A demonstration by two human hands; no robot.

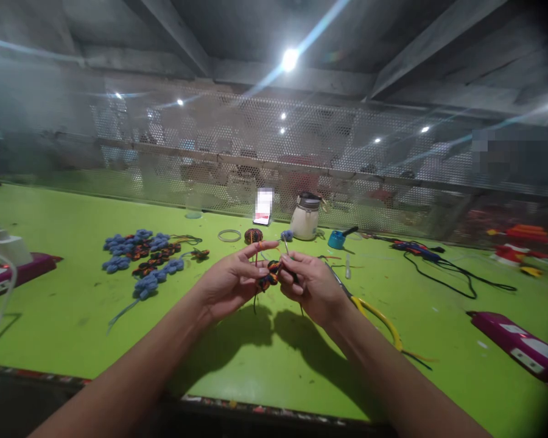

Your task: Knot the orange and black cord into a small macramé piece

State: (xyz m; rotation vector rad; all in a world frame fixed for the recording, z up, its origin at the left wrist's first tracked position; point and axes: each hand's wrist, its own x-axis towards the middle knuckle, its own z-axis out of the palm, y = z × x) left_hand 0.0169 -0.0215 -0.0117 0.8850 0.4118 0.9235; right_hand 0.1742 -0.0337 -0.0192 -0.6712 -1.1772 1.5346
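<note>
My left hand (231,277) pinches a small multicoloured crochet piece (268,281) in black, orange and blue yarn, its forefinger stretched out above it. An orange-red strand passes over that finger, close to a dark, multicoloured yarn ball (253,236) on the table behind. In my right hand (314,285) is a thin metal crochet hook (287,244), its shaft pointing up beside the piece. Both hands meet over the table's middle, and the fingers partly cover the work. Loose yarn ends dangle below. To the left lie several blue and dark multicoloured crocheted flowers (148,286).
Yellow-handled scissors (379,319) lie beside my right forearm. Behind the hands stand a phone (262,210), a lidded jar (305,219) and a blue pot (337,239). Purple power strips (518,344) sit at both sides, with dark cords (447,267) at right. A perforated screen (347,164) borders the green table (237,371).
</note>
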